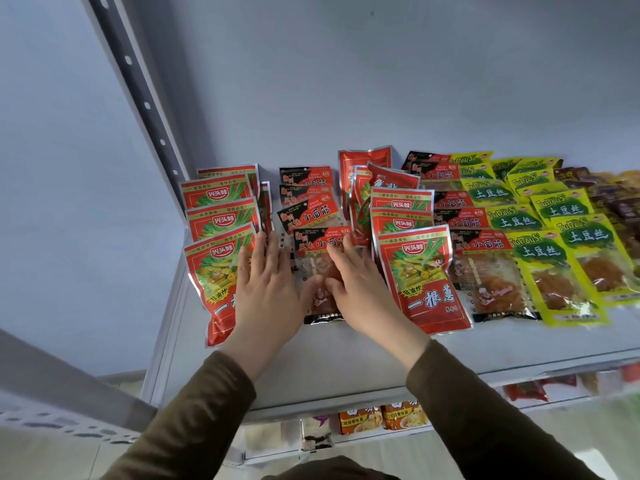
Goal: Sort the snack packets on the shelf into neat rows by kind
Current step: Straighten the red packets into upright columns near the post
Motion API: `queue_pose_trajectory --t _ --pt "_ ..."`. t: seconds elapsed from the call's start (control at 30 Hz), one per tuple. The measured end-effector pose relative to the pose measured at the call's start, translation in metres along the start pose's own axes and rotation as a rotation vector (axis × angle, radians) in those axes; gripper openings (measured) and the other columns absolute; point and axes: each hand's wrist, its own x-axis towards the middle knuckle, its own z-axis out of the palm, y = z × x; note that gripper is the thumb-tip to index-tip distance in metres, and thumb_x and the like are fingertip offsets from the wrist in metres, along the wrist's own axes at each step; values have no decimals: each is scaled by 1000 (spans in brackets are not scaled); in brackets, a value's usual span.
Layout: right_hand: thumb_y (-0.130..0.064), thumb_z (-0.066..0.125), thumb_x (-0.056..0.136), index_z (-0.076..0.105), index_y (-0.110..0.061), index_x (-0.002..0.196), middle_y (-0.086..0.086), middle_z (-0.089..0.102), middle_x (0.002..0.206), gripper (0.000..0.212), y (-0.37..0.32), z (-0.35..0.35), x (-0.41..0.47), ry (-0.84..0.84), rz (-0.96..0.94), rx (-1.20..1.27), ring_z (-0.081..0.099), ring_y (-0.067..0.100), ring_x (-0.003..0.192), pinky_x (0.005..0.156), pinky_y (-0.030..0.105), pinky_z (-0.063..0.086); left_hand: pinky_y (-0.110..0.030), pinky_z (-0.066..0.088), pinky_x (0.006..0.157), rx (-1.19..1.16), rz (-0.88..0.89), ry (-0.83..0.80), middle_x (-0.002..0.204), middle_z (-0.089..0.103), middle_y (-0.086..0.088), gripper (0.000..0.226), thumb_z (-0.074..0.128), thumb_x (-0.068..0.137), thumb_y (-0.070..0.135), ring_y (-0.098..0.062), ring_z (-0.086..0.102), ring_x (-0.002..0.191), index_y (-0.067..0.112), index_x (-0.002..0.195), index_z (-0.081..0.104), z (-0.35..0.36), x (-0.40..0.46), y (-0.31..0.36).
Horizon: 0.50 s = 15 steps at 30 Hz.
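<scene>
Snack packets lie in overlapping rows on a white shelf (311, 362). At the left is a row of red packets (216, 220). Beside it runs a row of black-and-red clear packets (311, 207), whose front packet (320, 242) lies under both hands. My left hand (268, 285) rests flat, fingers spread, on that packet's left edge and the front red packet (211, 278). My right hand (360, 289) presses flat on the packet's right side, thumbs nearly touching. A second red row (420, 271) lies to the right, then another black-and-red row (485, 268), then yellow-green packets (554, 268).
A grey perforated upright (145, 105) stands at the shelf's left back corner. Dark brown packets (616, 199) fill the far right. A few red packets (367, 174) lie askew at the back middle. Lower shelves hold orange packets (384, 415). The shelf's front strip is bare.
</scene>
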Motion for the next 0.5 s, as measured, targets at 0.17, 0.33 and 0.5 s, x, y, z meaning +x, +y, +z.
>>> queue_pose_trajectory --t 0.17,0.33,0.5 --pt "-41 46 105 14 -29 160 5 -2 170 64 2 4 -8 90 7 -12 12 36 153 121 46 24 -46 -12 127 -36 25 28 172 -3 -7 98 -11 92 75 -25 -20 156 13 164 12 1 -2 2" --pt "-46 52 100 -5 -26 161 -2 -7 169 86 2 1 -3 146 50 273 6 20 156 118 30 16 -36 -7 126 -289 -75 89 173 -5 -4 82 9 100 66 -17 -13 157 17 164 -5 -12 10 -1" --pt "-50 57 97 0 -23 161 0 22 166 89 -1 -2 7 169 87 399 29 19 150 119 44 35 -34 49 109 -1290 -97 -7 138 55 21 60 47 106 11 1 50 131 66 126 33 -27 25 26"
